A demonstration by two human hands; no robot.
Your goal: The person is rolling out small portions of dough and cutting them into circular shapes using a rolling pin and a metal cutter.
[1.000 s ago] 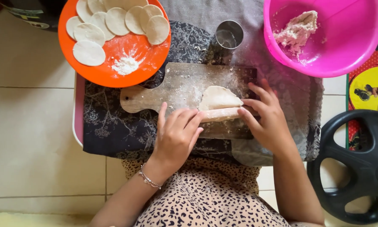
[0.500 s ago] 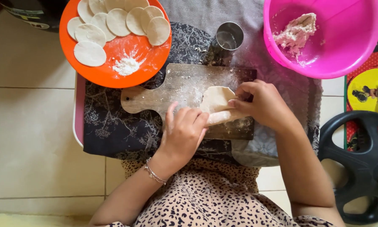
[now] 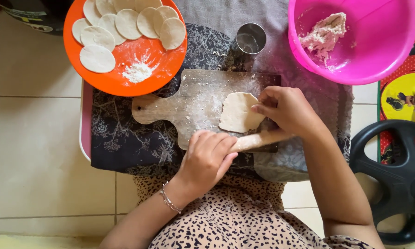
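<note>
Dough point(image 3: 237, 112) lies on the board point(image 3: 189, 103) at mid-frame, partly rolled; my right hand point(image 3: 286, 108) pinches its edge, left hand point(image 3: 207, 159) curled over the pin point(image 3: 258, 139). Nine rounds point(image 3: 126, 23) sit on the plate point(image 3: 124, 78), upper left; more dough point(image 3: 325, 32) waits in the bowl point(image 3: 382, 60).

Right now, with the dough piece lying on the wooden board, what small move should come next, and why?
Probably roll the rolling pin forward over the dough piece. The left hand grips the pin at the board's near edge, just below the dough, while the right hand pinches the dough's edge. The piece looks uneven, not round like the discs on the orange plate.
</note>
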